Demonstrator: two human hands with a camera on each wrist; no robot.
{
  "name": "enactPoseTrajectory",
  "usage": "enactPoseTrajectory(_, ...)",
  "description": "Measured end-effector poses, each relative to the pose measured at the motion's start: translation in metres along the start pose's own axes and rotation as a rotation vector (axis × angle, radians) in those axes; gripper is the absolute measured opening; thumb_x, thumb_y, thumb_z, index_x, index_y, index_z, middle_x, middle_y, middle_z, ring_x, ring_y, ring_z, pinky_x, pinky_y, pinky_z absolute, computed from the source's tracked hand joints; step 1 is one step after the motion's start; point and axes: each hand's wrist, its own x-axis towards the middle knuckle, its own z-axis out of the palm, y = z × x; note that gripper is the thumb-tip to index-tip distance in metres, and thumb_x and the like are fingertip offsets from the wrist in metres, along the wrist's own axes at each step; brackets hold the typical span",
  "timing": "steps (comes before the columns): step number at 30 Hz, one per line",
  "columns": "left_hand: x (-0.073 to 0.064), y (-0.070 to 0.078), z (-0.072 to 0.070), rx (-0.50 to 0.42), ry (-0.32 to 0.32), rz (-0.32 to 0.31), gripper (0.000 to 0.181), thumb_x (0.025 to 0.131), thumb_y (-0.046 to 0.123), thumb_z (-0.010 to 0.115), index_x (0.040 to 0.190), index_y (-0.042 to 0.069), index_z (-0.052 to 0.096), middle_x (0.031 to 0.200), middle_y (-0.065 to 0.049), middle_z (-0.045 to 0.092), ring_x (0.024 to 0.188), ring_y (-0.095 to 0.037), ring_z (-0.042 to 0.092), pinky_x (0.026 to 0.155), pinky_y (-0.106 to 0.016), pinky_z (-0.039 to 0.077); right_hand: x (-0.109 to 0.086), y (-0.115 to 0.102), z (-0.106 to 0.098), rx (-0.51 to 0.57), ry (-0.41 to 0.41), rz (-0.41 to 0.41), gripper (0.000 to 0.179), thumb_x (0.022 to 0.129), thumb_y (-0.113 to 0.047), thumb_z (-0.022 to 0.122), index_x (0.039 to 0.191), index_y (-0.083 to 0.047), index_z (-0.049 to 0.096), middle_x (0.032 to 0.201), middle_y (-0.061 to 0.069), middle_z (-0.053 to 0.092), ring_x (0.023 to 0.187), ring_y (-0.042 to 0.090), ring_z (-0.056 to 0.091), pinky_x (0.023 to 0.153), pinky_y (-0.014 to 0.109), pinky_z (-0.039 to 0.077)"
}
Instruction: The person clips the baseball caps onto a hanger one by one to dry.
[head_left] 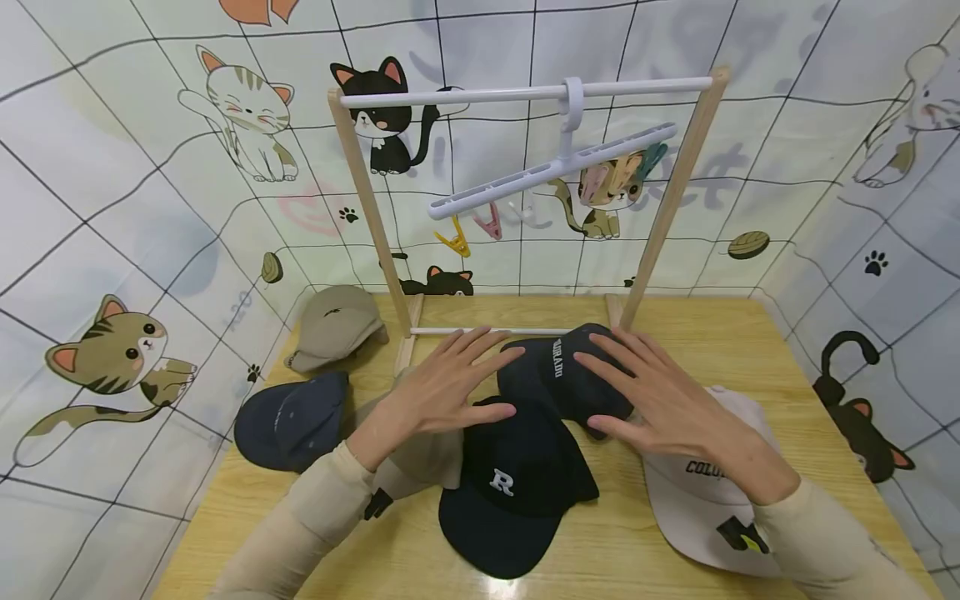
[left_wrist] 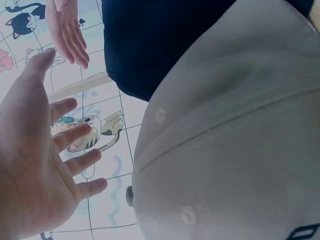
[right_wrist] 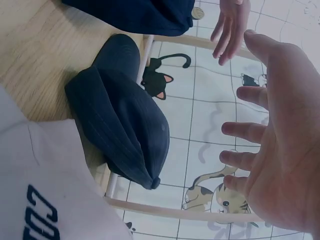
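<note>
Both hands hover over a group of baseball caps, fingers spread and holding nothing. My left hand (head_left: 442, 383) is above a beige cap (head_left: 427, 467), which fills much of the left wrist view. My right hand (head_left: 660, 400) hangs between a dark navy cap (head_left: 536, 367) with white lettering and a pale cap (head_left: 675, 492) with dark lettering, partly covering both. In the middle lies a black cap (head_left: 517, 475) with a white R. Farther left are a navy cap (head_left: 292, 421) and a khaki cap (head_left: 337, 325).
A wooden rack (head_left: 678, 192) with a white top bar stands at the back of the wooden table (head_left: 720, 342). From the bar hangs a tilted white hanger (head_left: 510, 179). Yellow (head_left: 454, 239) and pink clips (head_left: 491, 223) dangle near it. Cat-patterned cloth walls enclose the table.
</note>
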Motion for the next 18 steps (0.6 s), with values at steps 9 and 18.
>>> enactPoseTrajectory(9, 0.017, 0.005, -0.004, -0.03, 0.009, 0.019, 0.082, 0.109, 0.072, 0.059, 0.178, 0.035, 0.035, 0.185, -0.004, 0.035, 0.175, -0.031, 0.03, 0.139, -0.064, 0.03, -0.012, 0.005, -0.005, -0.013, 0.031, 0.012, 0.087, 0.1, -0.055, 0.08, 0.174, -0.025, 0.045, 0.176, 0.019, 0.047, 0.164, 0.049, 0.038, 0.129, 0.072, 0.031)
enactPoseTrajectory(18, 0.036, 0.011, -0.011, -0.026, 0.016, 0.056, 0.083, 0.108, 0.07, 0.061, 0.178, 0.032, 0.036, 0.186, -0.005, 0.035, 0.174, -0.032, 0.031, 0.14, -0.059, 0.028, -0.027, 0.012, -0.011, 0.017, 0.044, 0.068, 0.088, 0.099, -0.05, 0.083, 0.174, -0.026, 0.043, 0.18, 0.017, 0.043, 0.163, 0.049, 0.04, 0.135, 0.067, 0.028)
